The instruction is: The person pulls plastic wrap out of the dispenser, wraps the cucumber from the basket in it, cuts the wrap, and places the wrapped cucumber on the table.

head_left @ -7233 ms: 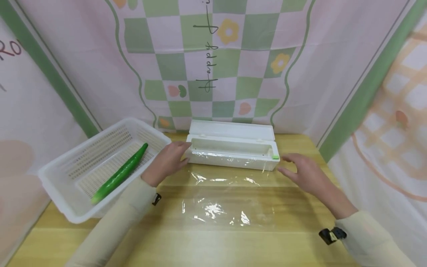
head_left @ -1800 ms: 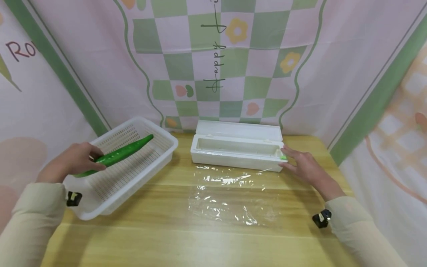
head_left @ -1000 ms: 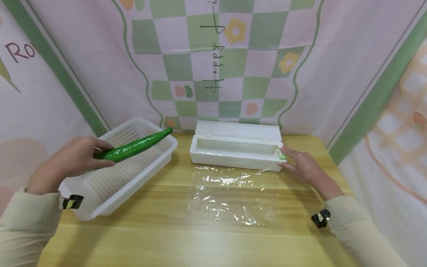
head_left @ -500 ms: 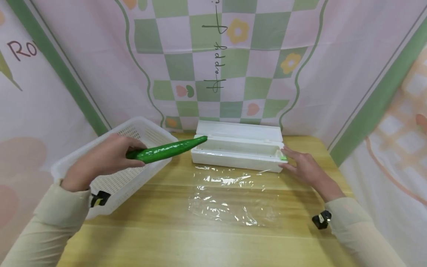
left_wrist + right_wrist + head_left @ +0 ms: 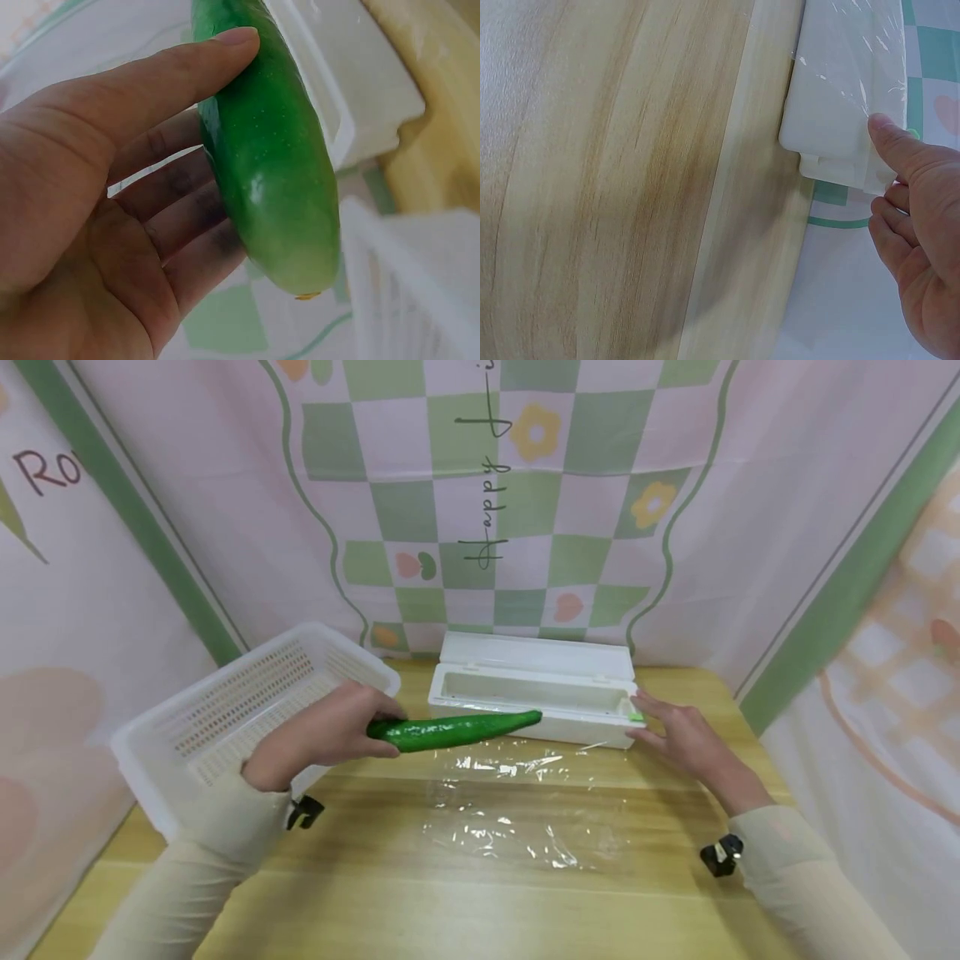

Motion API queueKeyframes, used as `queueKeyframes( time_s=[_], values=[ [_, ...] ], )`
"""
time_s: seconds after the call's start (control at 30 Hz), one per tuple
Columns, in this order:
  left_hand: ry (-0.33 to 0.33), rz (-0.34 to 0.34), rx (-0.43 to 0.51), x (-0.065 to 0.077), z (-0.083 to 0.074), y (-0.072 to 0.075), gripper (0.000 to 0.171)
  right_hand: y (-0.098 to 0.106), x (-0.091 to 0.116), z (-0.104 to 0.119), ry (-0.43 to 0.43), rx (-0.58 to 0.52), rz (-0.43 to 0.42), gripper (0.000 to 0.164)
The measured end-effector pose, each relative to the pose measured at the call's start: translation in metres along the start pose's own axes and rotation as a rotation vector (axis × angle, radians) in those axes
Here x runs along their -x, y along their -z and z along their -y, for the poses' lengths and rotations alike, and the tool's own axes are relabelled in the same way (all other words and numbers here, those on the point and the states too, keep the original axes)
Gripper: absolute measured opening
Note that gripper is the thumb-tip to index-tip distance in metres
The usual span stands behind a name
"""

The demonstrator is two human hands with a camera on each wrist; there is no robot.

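Note:
My left hand (image 5: 330,731) holds a green cucumber (image 5: 457,732) by its thicker end, with the thumb on one side and the fingers on the other in the left wrist view. The cucumber lies sideways above the table, its thin tip pointing right and overlapping the front of a long white cling film dispenser (image 5: 592,732). With its lid raised, the dispenser sits at the back. My right hand (image 5: 690,747) grips its right end, thumb on the front face and fingers curled at the end. A clear sheet of cling film (image 5: 517,814) stretches from the dispenser toward me.
A white slotted plastic basket (image 5: 142,752) stands at the left, partly behind my left forearm. The wooden table (image 5: 465,918) ends at a patterned cloth backdrop (image 5: 517,510). A small green piece (image 5: 636,717) sits at the dispenser's right end.
My left hand has taken the cucumber out of the basket and carried it right, over the table before the dispenser. My right hand has come onto the dispenser's end and stayed there.

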State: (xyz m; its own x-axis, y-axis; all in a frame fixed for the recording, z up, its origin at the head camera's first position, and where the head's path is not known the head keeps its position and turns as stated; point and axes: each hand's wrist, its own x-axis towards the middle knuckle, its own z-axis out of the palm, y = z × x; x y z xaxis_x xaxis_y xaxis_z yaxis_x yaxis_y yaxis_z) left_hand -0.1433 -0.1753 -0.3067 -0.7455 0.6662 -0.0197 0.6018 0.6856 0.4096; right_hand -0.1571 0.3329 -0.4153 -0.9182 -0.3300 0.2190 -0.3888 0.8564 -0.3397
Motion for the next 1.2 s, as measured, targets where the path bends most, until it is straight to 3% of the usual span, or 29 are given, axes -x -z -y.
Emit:
queueKeyframes(
  time_s=[0.5, 0.63, 0.73, 1.2],
  values=[
    [-0.141, 0.035, -0.021, -0.034, -0.018, -0.047, 0.038, 0.0, 0.0, 0.003, -0.001, 0.002, -0.003, 0.062],
    [-0.172, 0.05, -0.001, -0.043, -0.021, -0.062, 0.032, 0.0, 0.0, 0.003, -0.006, 0.001, 0.003, 0.062],
    [-0.182, 0.063, 0.023, -0.049, -0.026, -0.073, 0.027, 0.0, 0.0, 0.003, -0.012, -0.004, 0.009, 0.063],
    [-0.196, 0.089, 0.101, -0.071, -0.039, -0.114, 0.03, 0.0, 0.001, 0.002, -0.021, -0.02, 0.02, 0.064]
  ],
)
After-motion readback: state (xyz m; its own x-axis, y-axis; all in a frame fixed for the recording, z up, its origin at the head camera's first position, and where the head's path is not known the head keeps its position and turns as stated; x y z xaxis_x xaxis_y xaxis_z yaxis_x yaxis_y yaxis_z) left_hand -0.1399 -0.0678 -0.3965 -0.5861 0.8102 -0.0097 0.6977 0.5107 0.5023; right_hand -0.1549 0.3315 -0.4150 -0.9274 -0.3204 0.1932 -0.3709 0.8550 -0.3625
